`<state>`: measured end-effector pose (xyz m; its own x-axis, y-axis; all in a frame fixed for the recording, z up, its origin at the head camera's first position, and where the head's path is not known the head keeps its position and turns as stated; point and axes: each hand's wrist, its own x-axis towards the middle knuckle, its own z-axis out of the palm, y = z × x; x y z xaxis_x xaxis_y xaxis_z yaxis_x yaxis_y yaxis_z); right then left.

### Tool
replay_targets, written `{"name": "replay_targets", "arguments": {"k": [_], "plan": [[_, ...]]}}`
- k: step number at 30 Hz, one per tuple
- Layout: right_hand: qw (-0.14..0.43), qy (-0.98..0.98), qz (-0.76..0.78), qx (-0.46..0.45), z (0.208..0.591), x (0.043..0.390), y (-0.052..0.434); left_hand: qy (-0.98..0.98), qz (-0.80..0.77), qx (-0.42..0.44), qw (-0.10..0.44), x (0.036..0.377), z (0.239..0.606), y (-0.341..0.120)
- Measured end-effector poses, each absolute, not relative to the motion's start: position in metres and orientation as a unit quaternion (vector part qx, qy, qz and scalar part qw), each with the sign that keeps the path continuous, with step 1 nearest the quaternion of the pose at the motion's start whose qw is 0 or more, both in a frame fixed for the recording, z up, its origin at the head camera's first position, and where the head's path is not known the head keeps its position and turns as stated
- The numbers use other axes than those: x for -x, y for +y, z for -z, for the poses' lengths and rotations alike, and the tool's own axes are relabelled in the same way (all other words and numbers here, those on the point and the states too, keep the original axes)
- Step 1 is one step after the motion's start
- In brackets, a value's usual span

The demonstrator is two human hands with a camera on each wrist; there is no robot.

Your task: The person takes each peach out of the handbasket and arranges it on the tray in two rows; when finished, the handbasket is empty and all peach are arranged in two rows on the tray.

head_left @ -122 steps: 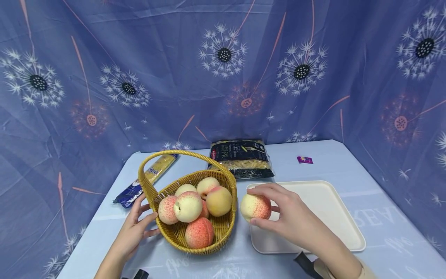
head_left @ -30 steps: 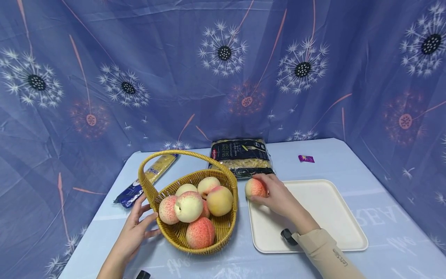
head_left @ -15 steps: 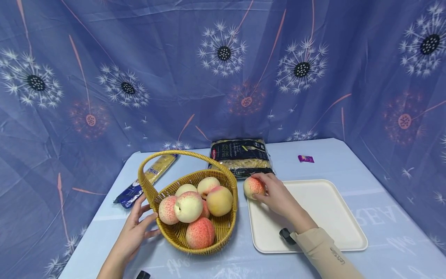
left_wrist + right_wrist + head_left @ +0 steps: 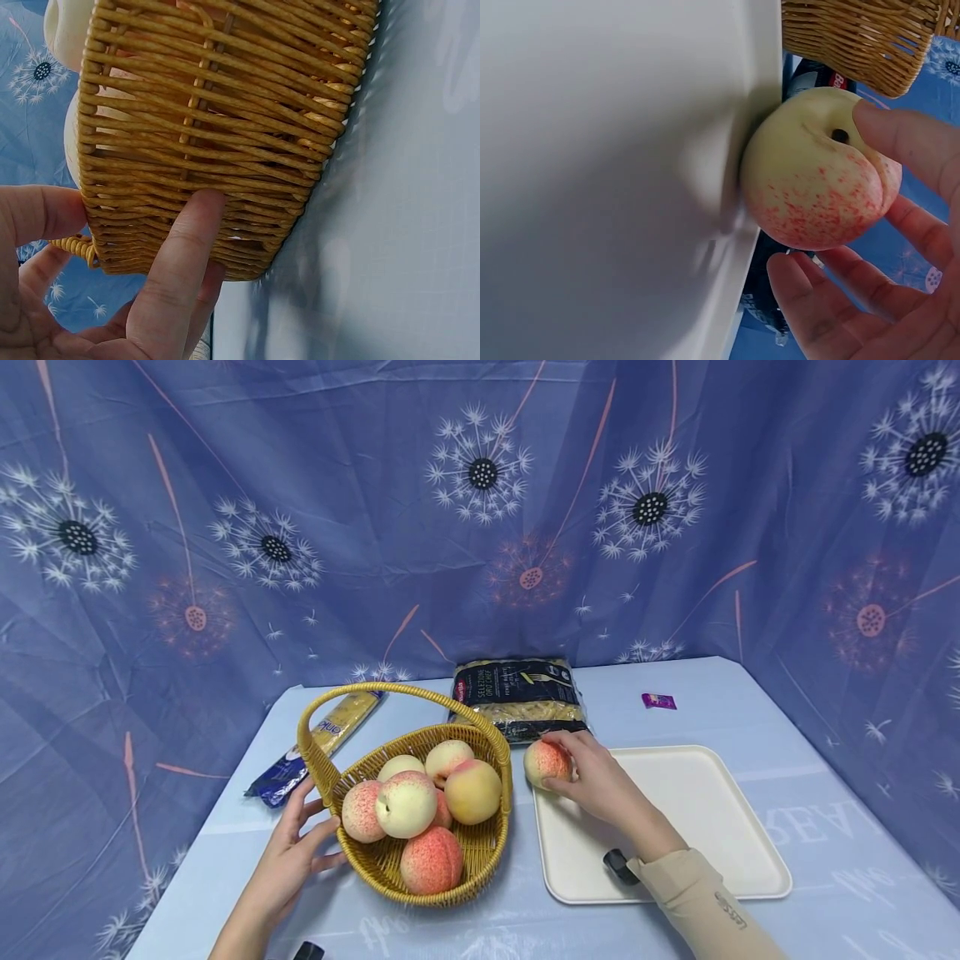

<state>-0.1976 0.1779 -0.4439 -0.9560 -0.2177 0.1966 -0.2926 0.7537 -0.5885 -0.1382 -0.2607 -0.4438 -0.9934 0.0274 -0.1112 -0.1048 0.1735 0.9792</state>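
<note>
In the head view a golden wicker basket (image 4: 498,852) with an arched handle holds several pale and red peaches (image 4: 431,860). My left hand (image 4: 288,852) is at its left side. The left wrist view shows one straight finger (image 4: 180,262) lying along the woven wall and another digit touching the rim. My right hand (image 4: 600,777) has thumb and fingers around a cream-and-red peach (image 4: 546,766). That peach sits at the back left corner of a cream tray (image 4: 690,810), against the tray's rim in the right wrist view. Some right fingertips (image 4: 791,277) appear apart from it.
Behind the basket's handle lies a blue-and-yellow pasta packet (image 4: 337,722). A dark bag of penne (image 4: 517,697) stands behind the tray, and a small purple packet (image 4: 658,701) is at the back right. Patterned blue cloth (image 4: 375,510) hangs behind the table.
My right hand has carried the peach from beside the basket back to the tray's far left corner. Lately the peach has shifted slightly left. My left hand and the basket have stayed put.
</note>
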Motion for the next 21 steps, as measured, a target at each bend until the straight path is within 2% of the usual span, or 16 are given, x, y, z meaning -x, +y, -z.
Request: {"name": "replay_targets", "arguments": {"k": [21], "plan": [[0.025, -0.942, -0.306, -0.136, 0.4332, 0.1908, 0.1773, 0.769, -0.637, 0.028, 0.054, 0.1383, 0.443, -0.261]]}}
